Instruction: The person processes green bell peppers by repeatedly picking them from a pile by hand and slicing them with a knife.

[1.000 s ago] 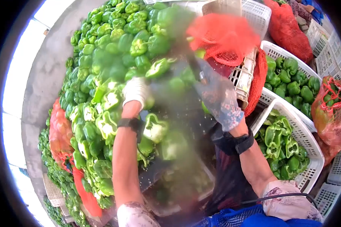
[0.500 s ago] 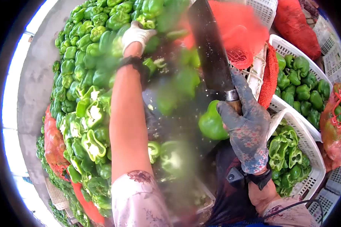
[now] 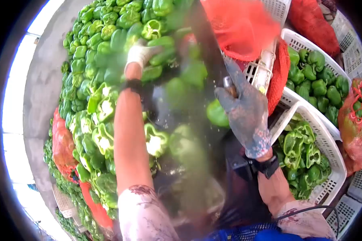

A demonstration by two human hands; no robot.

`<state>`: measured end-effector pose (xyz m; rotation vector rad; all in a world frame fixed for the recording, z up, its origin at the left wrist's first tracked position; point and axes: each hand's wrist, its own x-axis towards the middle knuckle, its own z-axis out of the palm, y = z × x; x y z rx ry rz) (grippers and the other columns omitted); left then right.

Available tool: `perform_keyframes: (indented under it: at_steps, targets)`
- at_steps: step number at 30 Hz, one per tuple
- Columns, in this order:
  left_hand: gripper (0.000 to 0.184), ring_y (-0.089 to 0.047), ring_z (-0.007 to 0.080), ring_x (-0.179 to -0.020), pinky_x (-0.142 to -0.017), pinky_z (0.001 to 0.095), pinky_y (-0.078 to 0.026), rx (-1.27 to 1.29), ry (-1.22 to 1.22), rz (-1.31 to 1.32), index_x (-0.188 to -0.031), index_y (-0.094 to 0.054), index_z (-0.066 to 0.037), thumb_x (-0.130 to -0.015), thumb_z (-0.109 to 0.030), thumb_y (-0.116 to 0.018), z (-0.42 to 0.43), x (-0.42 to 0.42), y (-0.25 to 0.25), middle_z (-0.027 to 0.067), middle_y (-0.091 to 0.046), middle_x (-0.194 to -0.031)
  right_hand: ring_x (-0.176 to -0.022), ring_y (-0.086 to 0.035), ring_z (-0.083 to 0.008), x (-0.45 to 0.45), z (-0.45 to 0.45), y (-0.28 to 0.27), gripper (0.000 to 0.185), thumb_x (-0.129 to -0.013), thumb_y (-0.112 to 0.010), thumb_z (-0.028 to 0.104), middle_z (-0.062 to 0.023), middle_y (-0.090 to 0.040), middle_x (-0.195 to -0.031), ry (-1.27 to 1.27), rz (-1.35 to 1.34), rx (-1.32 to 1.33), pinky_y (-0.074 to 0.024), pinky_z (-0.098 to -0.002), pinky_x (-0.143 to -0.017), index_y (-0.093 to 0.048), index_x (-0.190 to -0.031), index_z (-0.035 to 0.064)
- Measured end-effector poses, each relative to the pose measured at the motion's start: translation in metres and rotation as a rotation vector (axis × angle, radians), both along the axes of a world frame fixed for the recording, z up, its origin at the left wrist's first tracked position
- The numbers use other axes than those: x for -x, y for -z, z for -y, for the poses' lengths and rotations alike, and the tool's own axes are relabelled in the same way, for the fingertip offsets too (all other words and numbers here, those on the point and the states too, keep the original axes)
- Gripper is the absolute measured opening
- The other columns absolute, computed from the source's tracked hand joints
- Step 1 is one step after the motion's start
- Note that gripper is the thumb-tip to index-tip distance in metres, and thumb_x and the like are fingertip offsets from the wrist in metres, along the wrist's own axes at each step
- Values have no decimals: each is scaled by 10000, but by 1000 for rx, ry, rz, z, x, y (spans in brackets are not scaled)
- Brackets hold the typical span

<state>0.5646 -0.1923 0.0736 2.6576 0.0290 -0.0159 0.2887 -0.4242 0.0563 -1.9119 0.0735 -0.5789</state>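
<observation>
My left hand (image 3: 140,55), in a white glove, is at the edge of the pepper heap with its fingers closed round a green bell pepper (image 3: 163,54); a smear on the lens blurs its fingertips. My right hand (image 3: 247,108), in a grey flowered glove, grips the handle of a broad dark knife (image 3: 211,44), its blade pointing away from me. Just under the knife handle lies a whole green bell pepper (image 3: 217,113). Between my arms sits a cut pepper half (image 3: 155,140) with its pale inside showing.
The heap of green peppers (image 3: 88,66) spreads along the left, cut ones nearer me. At right stand a white crate (image 3: 295,40) of whole peppers and another white crate (image 3: 330,154) of cut ones. Red mesh bags (image 3: 245,28) lie at the far side and right.
My left hand has drawn back towards me along the heap's edge. My right hand, still holding the knife, has moved up and to the left.
</observation>
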Motion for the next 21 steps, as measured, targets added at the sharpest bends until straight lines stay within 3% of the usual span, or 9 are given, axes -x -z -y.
perform_keyframes:
  at_steps: [1, 2, 4, 9, 12, 14, 16, 18, 21]
  targets:
    - [812, -644, 289, -1087, -941, 381, -511, -404, 43, 160, -1264, -633, -66, -626, -521, -845, 11, 21, -16, 196, -649, -1223, -573, -452, -124, 1, -2, 1, 582, -855, -673, 148, -53, -462, -659, -2, -2, -14, -434, -321, -567, -528, -1419, 155]
    - [853, -559, 347, -1223, -1037, 434, -446, -604, 23, 55, -1338, -569, -63, -646, -477, -848, 27, 33, -35, 217, -572, -1324, -576, -443, -116, 2, -3, 1, 583, -855, -675, 149, -47, -457, -661, -4, -4, -28, -437, -314, -571, -529, -1419, 162]
    - [816, -580, 335, -1197, -1013, 402, -465, -846, 138, 98, -1324, -570, -51, -665, -453, -834, 47, 46, -47, 215, -592, -1297, -620, -463, -133, 3, -6, -5, 569, -854, -674, 151, -58, -479, -709, -22, 14, -28, -453, -315, -606, -537, -1407, 156]
    - [712, -653, 331, -1042, -900, 369, -520, -382, 180, 221, -1304, -568, -35, -717, -360, -804, 14, 2, 6, 213, -648, -1201, -894, -660, -348, 8, -8, -10, 475, -858, -653, 158, -201, -671, -1044, -92, 31, 90, -519, -436, -779, -580, -1319, 70]
    - [507, -653, 207, -839, -649, 331, -546, 209, -84, 169, -1205, -620, -5, -775, -237, -753, 4, 35, -12, 157, -695, -999, -838, -658, -354, 8, -2, -12, 494, -860, -659, 187, -187, -685, -980, -263, -68, 103, -523, -439, -750, -573, -1331, 64]
    - [492, -636, 180, -701, -586, 353, -554, 515, -198, 174, -1181, -628, -23, -756, -223, -772, -21, 56, -25, 106, -673, -1004, -800, -658, -360, 11, 0, -10, 485, -872, -642, 193, -191, -688, -928, -422, -165, 99, -527, -440, -722, -567, -1333, 64]
    - [371, -627, 214, -779, -607, 359, -537, 656, -173, 377, -1127, -658, -22, -812, -210, -720, -38, 87, -27, 122, -670, -950, -764, -659, -369, 17, -1, 4, 451, -892, -605, 188, -205, -685, -874, -509, -117, 171, -530, -443, -689, -567, -1328, 75]
    - [339, -622, 240, -773, -646, 376, -542, 478, -5, 435, -1090, -660, -33, -818, -227, -714, -86, 82, -5, 128, -653, -957, -774, -659, -375, 23, -6, 3, 423, -898, -577, 175, -215, -677, -863, -483, -86, 270, -526, -452, -692, -574, -1312, 88]
    - [379, -624, 262, -802, -656, 402, -549, 796, -328, 156, -1119, -638, -41, -817, -258, -714, -45, 152, -2, 134, -641, -1001, -802, -658, -382, 24, -10, -4, 411, -894, -565, 162, -220, -669, -852, -385, -57, 294, -518, -469, -716, -578, -1298, 89]
